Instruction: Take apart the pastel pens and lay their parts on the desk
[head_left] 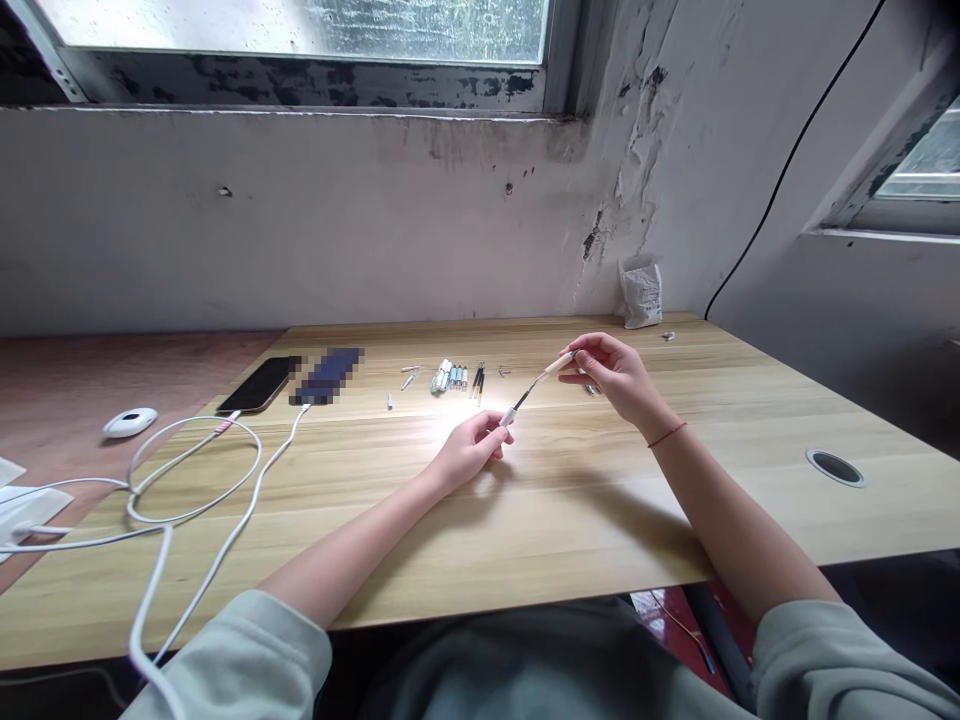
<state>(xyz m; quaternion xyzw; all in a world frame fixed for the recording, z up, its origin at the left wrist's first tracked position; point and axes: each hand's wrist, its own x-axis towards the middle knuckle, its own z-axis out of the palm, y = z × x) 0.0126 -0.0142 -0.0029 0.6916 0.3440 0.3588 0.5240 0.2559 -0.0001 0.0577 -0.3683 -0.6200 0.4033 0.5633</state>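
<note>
My left hand (474, 447) is closed round a short white piece (508, 416) above the middle of the wooden table. A thin dark refill (526, 395) sticks out of that piece, up and to the right. Its upper end meets a white pen barrel (559, 364), which my right hand (611, 372) pinches between thumb and fingers. Whether the refill sits inside the barrel is too small to tell. Behind my hands lie several pens and markers (453, 376), dark thin refills (478, 382) and small white parts (408, 381). Other small parts (590, 388) are partly hidden below my right hand.
At the left are a black phone (256, 385), a blurred blue device (328, 377), a white case (130, 423) and looped white cables (259, 480). A crumpled white bag (642, 295) stands by the wall. A round grommet (835, 467) is set in the table at right.
</note>
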